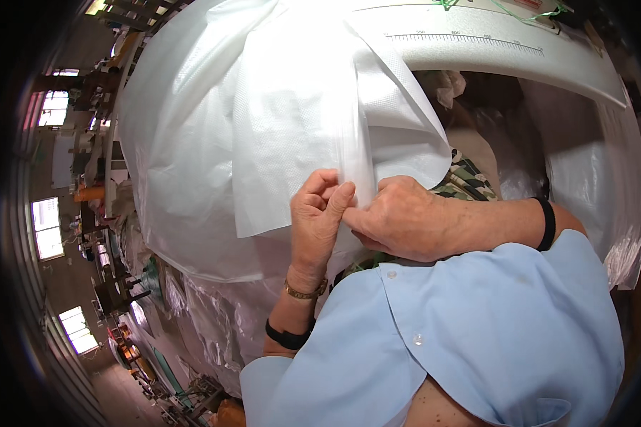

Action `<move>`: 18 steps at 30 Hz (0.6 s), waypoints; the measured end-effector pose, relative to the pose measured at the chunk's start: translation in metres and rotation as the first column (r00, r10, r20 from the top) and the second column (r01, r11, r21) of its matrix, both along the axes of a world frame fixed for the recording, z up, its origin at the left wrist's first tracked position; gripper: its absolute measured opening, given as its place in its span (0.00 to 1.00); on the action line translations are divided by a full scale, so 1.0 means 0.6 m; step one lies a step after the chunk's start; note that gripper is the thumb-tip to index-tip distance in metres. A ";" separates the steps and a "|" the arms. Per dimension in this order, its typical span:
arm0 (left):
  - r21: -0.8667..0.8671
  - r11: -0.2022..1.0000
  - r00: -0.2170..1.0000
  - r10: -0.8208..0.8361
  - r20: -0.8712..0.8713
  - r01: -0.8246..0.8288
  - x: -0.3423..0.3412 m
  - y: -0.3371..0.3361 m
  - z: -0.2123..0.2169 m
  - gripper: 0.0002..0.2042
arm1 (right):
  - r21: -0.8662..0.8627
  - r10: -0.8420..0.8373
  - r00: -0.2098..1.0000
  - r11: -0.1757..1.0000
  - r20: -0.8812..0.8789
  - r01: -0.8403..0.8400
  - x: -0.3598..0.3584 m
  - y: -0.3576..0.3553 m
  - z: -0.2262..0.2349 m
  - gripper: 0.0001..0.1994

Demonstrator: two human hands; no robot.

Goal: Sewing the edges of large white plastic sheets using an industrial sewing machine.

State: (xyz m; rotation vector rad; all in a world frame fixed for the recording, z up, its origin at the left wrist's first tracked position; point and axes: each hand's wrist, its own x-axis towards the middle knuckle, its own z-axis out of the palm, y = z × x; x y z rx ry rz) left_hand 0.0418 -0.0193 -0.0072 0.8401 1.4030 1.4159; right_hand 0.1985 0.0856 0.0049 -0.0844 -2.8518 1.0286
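Note:
A large sheet of white woven plastic fabric (285, 142) spreads before me and hangs over the near side of the work surface. Down its middle runs a narrow folded strip (356, 135), whose near end reaches my fingers. My left hand (318, 213) is closed, thumb and fingers pinching the fabric at the left of that fold. Right beside it, my right hand (406, 217) is curled in a fist, gripping the same fold end. The two hands nearly touch. What lies inside the right fingers is hidden.
A white sewing machine (463, 43) with a printed scale stands at the far right. Clear plastic sheeting (591, 171) hangs on the right. Camouflage cloth (466, 178) lies under my right forearm. More machines and clutter (121, 299) line the left, with windows (48, 228) beyond.

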 end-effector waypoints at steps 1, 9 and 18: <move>-0.045 0.999 0.999 0.005 -0.036 -0.007 -0.008 -0.002 -0.002 0.07 | 0.028 0.068 0.998 0.997 0.010 -0.068 0.001 0.004 0.001 0.09; -0.062 0.975 0.968 0.203 -0.145 -0.213 -0.029 -0.017 0.030 0.06 | 0.081 -0.697 0.601 0.624 -0.390 0.777 0.102 0.084 -0.090 0.10; 0.164 0.980 0.923 0.167 -0.348 -0.116 -0.048 0.002 0.110 0.05 | -0.384 -0.502 0.847 0.827 -0.176 0.411 0.106 0.045 -0.049 0.08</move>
